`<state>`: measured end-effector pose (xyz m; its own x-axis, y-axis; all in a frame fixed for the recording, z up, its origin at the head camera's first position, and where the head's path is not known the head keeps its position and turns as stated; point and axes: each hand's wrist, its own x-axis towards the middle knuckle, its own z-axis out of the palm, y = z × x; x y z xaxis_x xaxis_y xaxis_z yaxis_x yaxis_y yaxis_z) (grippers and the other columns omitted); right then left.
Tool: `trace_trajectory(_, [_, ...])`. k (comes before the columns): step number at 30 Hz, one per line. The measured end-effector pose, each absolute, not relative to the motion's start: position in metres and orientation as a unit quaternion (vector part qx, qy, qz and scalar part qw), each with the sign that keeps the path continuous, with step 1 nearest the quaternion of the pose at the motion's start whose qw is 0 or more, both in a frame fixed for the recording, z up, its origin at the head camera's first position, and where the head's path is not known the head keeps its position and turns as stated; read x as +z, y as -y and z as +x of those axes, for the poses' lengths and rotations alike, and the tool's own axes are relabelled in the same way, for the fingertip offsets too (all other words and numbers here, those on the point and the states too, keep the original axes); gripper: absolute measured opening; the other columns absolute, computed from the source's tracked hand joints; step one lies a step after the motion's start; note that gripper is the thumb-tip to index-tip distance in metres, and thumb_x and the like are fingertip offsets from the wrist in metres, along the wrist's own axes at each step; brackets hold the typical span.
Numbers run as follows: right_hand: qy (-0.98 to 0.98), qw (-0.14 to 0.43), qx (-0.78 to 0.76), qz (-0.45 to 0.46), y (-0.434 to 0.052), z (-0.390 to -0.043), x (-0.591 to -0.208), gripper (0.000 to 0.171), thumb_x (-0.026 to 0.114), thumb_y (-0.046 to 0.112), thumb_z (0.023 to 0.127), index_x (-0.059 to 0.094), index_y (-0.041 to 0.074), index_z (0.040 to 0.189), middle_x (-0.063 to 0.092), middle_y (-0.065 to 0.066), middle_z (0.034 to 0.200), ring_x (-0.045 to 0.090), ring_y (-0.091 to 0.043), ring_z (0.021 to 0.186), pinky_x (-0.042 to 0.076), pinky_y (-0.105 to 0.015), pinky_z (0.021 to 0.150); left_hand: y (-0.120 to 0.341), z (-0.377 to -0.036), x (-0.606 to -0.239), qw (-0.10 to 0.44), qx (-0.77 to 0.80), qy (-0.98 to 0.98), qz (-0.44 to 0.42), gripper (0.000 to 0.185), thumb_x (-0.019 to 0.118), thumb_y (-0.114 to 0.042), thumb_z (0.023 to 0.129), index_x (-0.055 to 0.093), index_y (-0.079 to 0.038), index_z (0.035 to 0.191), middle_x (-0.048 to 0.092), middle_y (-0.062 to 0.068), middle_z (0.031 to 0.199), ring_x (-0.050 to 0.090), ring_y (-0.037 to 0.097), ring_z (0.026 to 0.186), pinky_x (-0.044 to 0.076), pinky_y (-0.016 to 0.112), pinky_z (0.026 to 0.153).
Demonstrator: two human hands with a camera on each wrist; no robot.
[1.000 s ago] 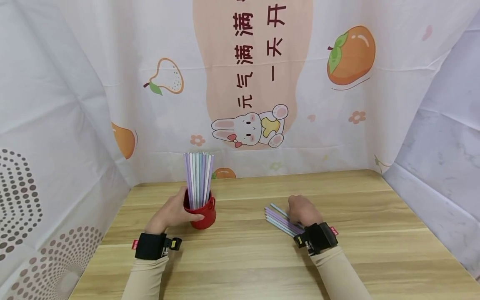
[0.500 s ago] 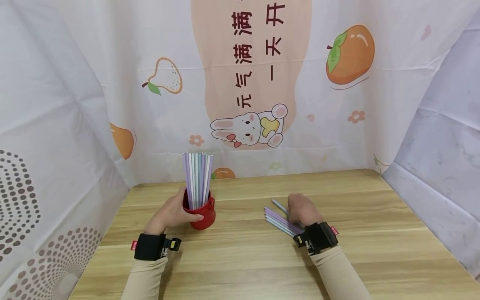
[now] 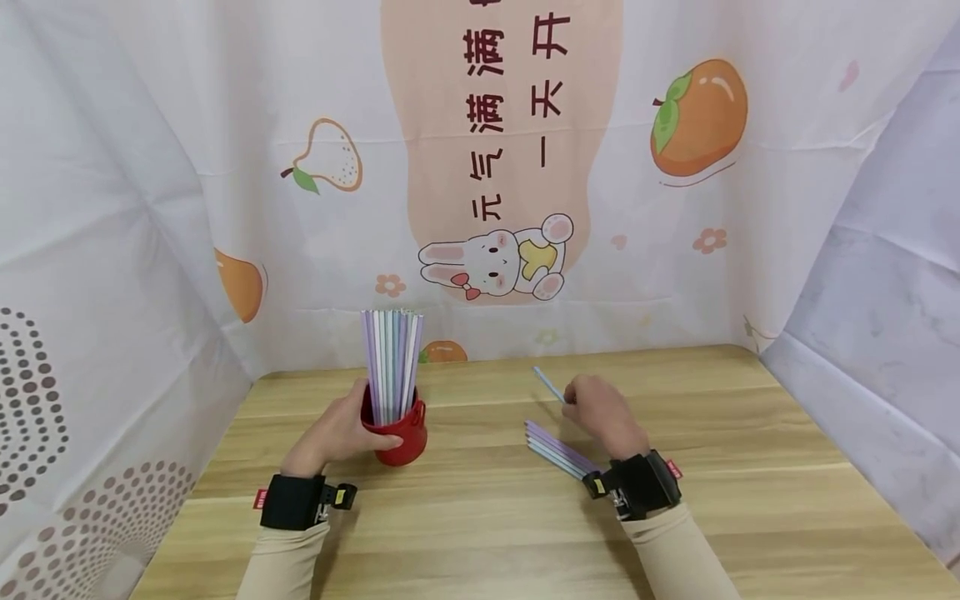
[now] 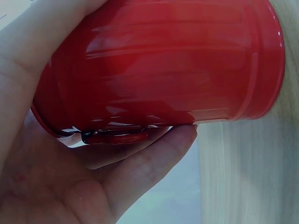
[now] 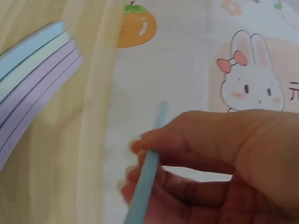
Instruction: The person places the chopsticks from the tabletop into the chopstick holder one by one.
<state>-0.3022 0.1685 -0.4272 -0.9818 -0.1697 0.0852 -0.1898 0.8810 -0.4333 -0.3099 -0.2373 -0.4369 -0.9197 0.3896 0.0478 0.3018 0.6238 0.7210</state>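
At the left of the head view a red metal cup [image 3: 406, 440] stands upright, filled with pastel pencils [image 3: 392, 367] in purple, white and blue. My left hand [image 3: 341, 433] grips the cup around its side, thumb across the front. The left wrist view shows the cup's red wall [image 4: 163, 60] between thumb and fingers. My right hand [image 3: 602, 414] pinches a light blue pencil [image 5: 144, 184] between thumb and fingertips, raised over the table. Below that hand several purple, white and blue pencils [image 3: 557, 450] lie side by side on the wood, partly hidden by the wrist.
The wooden table [image 3: 465, 525] stretches in front of me. A white curtain [image 3: 330, 250] with fruit and a rabbit print hangs along its back edge. More cloth [image 3: 112, 208] closes off the left side. A small loop handle [image 3: 421, 411] sticks out from the cup's right.
My right hand has lifted the light blue pencil away from the pile, up and toward the back of the table. The left hand still holds the cup in place.
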Motion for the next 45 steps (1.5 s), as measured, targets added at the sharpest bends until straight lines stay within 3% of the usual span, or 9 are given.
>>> trace_trajectory(10, [0.927,0.138,0.325,0.13,-0.144,-0.295,-0.411,0.011,0.07,0.005,0.093,0.078,-0.002,0.099,0.073,-0.009,0.078,0.058,-0.013,0.065,0.046,-0.025,0.058,0.24,-0.304,-0.438,0.065,0.396,-0.896,0.189,0.1,0.09,-0.027,0.079,0.026,-0.009,0.154,0.055,0.02,0.147,0.059,0.039,0.127,0.057,0.056,0.101])
trace_trajectory(16, [0.883,0.218,0.393,0.134,-0.131,-0.29,-0.406,0.015,0.074,0.004,0.092,0.076,-0.003,0.105,0.075,-0.013,0.088,0.07,-0.022,0.078,0.06,-0.031,0.069,0.241,-0.301,-0.44,0.07,0.399,-0.894,0.191,0.101,0.089,-0.028,0.08,0.024,-0.01,0.155,0.054,0.019,0.148,0.058,0.039,0.128,0.058,0.056,0.1])
trace_trajectory(20, [0.854,0.251,0.432,0.144,-0.123,-0.29,-0.401,0.019,0.078,0.004,0.089,0.077,-0.004,0.107,0.077,-0.016,0.091,0.073,-0.026,0.08,0.062,-0.03,0.069,0.241,-0.301,-0.441,0.065,0.4,-0.893,0.196,0.101,0.089,-0.027,0.08,0.024,-0.009,0.154,0.054,0.021,0.148,0.058,0.041,0.128,0.058,0.057,0.1])
trace_trajectory(29, [0.79,0.26,0.53,0.164,-0.096,-0.29,-0.385,0.016,0.077,0.004,0.091,0.078,-0.002,0.105,0.079,-0.016,0.09,0.074,-0.024,0.077,0.059,-0.017,0.067,0.239,-0.304,-0.444,0.074,0.406,-0.892,0.187,0.1,0.089,-0.028,0.08,0.024,-0.011,0.155,0.054,0.019,0.149,0.058,0.038,0.128,0.057,0.055,0.101])
trace_trajectory(36, [0.752,0.253,0.583,0.177,-0.077,-0.295,-0.375,0.015,0.076,0.004,0.092,0.078,-0.003,0.105,0.079,-0.018,0.093,0.075,-0.021,0.079,0.06,-0.017,0.069,0.24,-0.307,-0.441,0.066,0.399,-0.894,0.191,0.097,0.089,-0.028,0.081,0.027,-0.007,0.152,0.055,0.021,0.146,0.059,0.039,0.127,0.057,0.056,0.101])
trace_trajectory(45, [0.725,0.241,0.621,0.177,-0.057,-0.299,-0.368,0.014,0.076,0.006,0.092,0.078,-0.001,0.104,0.079,-0.018,0.093,0.076,-0.031,0.082,0.062,-0.022,0.071,0.241,-0.312,-0.438,0.069,0.4,-0.894,0.189,0.097,0.089,-0.027,0.08,0.027,-0.007,0.151,0.056,0.02,0.146,0.059,0.039,0.127,0.056,0.056,0.102])
